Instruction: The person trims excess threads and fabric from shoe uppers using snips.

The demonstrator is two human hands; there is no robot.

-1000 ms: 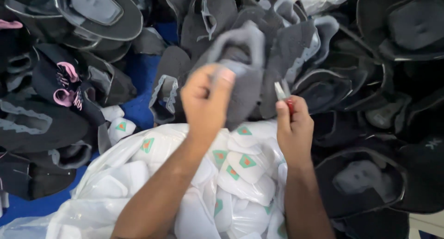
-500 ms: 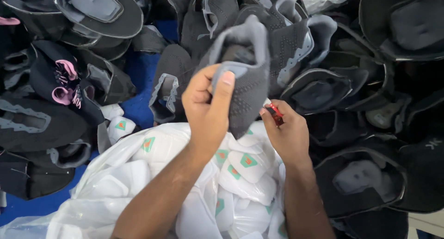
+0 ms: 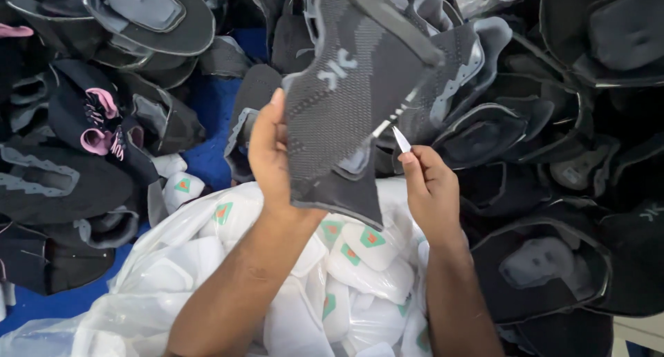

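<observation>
Left hand (image 3: 271,156): fingers clamping a dark grey knit shoe upper (image 3: 346,101), lifting it above the heap.
Right hand (image 3: 430,188): fingertips pinching a small pale blade (image 3: 401,140) against the upper's edge.
Surface: blue floor (image 3: 211,153) showing between piled black shoe uppers (image 3: 553,122).
Foreground: clear plastic bag (image 3: 173,274) holding white insoles (image 3: 366,260).
</observation>
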